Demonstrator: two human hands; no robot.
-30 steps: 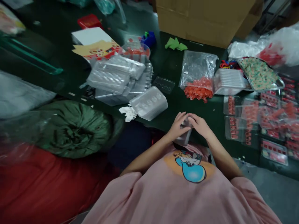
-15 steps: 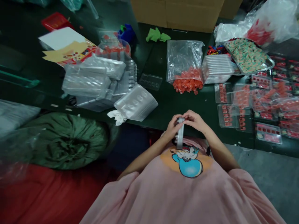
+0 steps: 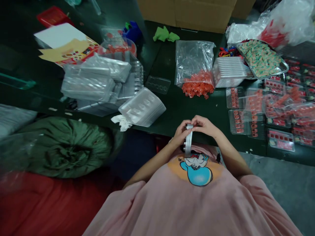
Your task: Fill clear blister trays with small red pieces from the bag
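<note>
At the near edge of a dark green table (image 3: 201, 109), I grip a small stack of clear trays (image 3: 188, 142) on edge just in front of my pink shirt (image 3: 192, 206), my left hand (image 3: 181, 132) curled partly closed around its far end, my right hand (image 3: 203, 126) arched, thumb and bent fingers closed on the same end. To the left, a tilted pile of trays (image 3: 142, 107) leans beside a crumpled white tissue (image 3: 122, 123); beyond my hands, orange pieces (image 3: 198, 88) lie heaped at the near end of a clear bag (image 3: 194, 59).
</note>
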